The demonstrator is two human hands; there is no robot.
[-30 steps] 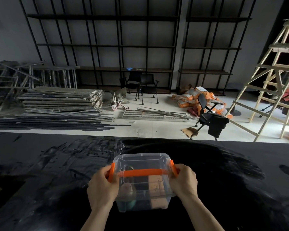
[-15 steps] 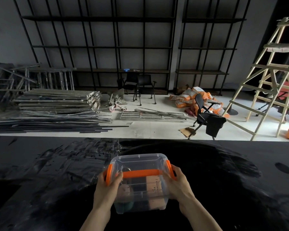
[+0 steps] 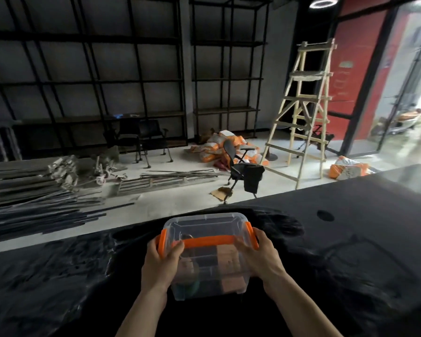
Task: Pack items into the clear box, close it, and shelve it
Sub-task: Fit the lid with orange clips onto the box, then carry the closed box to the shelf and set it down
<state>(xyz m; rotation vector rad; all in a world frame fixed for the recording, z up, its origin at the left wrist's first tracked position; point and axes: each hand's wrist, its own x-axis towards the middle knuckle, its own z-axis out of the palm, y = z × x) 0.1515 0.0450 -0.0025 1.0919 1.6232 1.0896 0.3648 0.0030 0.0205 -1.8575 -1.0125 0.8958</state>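
Observation:
The clear box (image 3: pixel 204 226) with its lid on and orange handle and side latches is held over the black table (image 3: pixel 350 251), low in the middle of the view. My left hand (image 3: pixel 159 261) grips its left side by the orange latch. On the opposite side my right hand (image 3: pixel 260 256) grips by the right latch. Inside the box I see a brown block on the right and a round greenish item at the lower left. Tall black metal shelves (image 3: pixel 136 81) line the far wall.
Beyond the table edge lie stacked metal bars (image 3: pixel 34 190) on the left floor. An office chair (image 3: pixel 243 171), orange sacks (image 3: pixel 216 147) and a wooden stepladder (image 3: pixel 304 110) stand to the right. A red wall and glass doorway are at far right.
The view has swung to the right, showing the red wall and doorway. Both hands keep their grip on the box, which appears lifted and slightly tilted.

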